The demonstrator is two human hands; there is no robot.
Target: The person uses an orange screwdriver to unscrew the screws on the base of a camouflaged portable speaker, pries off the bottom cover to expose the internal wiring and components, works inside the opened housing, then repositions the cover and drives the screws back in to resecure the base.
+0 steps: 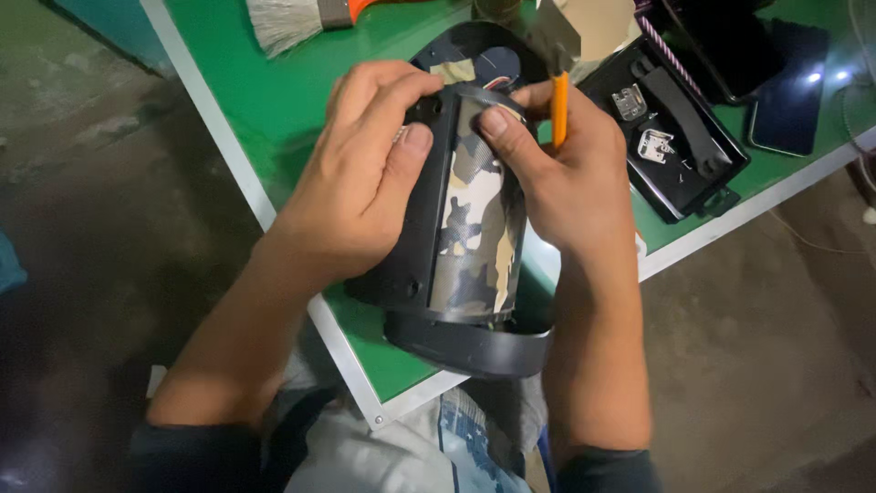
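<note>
**Both hands on camo speaker, tool at top edge**

Left hand [365,192]: fingers curled shut round the speaker's [470,228] black side strip, thumb pressed flat on the strip's edge nr the top, index tip on the upper rim. Right hand [570,183]: thumb pad pushed against the camo cloth right at the top seam, other fingers wrapped behind the body; same hand also pinches an orange-handled tool [558,105], handle running up betw the fingers, flat metal head above. Can't tell if the blade tip touches the speaker.

Speaker is a cylinder, camo cloth front, dark end cap w/ a round face at the far end, thick black band at the near end. It's held over the near edge of the green table [274,110], partly above the person's lap.

Judgement: work is at the top seam. To do it well, keep the left grip firm so the body can't roll, thumbs close to the seam, pressure small & even so cloth doesn't tear.

Around: brush [292,20] at far left, open black case [671,137] w/ metal clips to the right, dark phone [789,91] beyond it.
</note>
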